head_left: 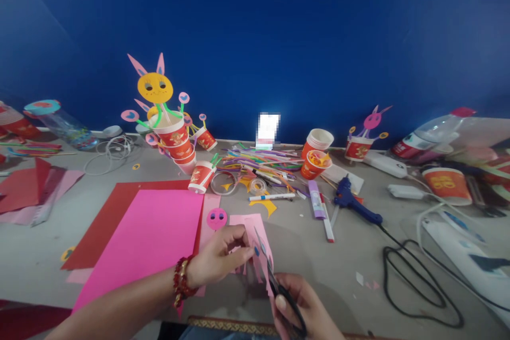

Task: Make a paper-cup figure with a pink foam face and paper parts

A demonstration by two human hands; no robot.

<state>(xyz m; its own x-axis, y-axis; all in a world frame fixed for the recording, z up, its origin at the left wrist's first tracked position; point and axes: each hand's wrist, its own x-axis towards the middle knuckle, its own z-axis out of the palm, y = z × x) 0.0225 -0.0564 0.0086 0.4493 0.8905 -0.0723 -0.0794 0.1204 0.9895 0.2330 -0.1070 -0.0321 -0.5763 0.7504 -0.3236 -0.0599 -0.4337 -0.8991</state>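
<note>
From here I can see the person's left hand [219, 256] reaching in over the worktop [319, 271], a red beaded bracelet [183, 281] round its wrist. Its thumb and fingers are closed in on each other at a pale pink sheet [249, 223], right by a small blue piece [256, 251]; whether they grip the piece itself, I can't tell. The right hand [300, 303] has its fingers wrapped round the dark handles of a pair of scissors [271, 271], whose blades point up and away across the pale pink sheet, in front of the person near the worktop's close edge. Just beyond the left hand lies a small pink face disc [217, 218]. To the left, a bright pink sheet [147, 239] overlaps a red sheet [99, 223]. Farther back stands a stack of red paper cups [173, 138] topped by a yellow rabbit face [155, 87], with coloured pipe cleaners [265, 162] heaped to its right. A blue glue gun [354, 202] lies over on the right, its black cord looping across the worktop.
</note>
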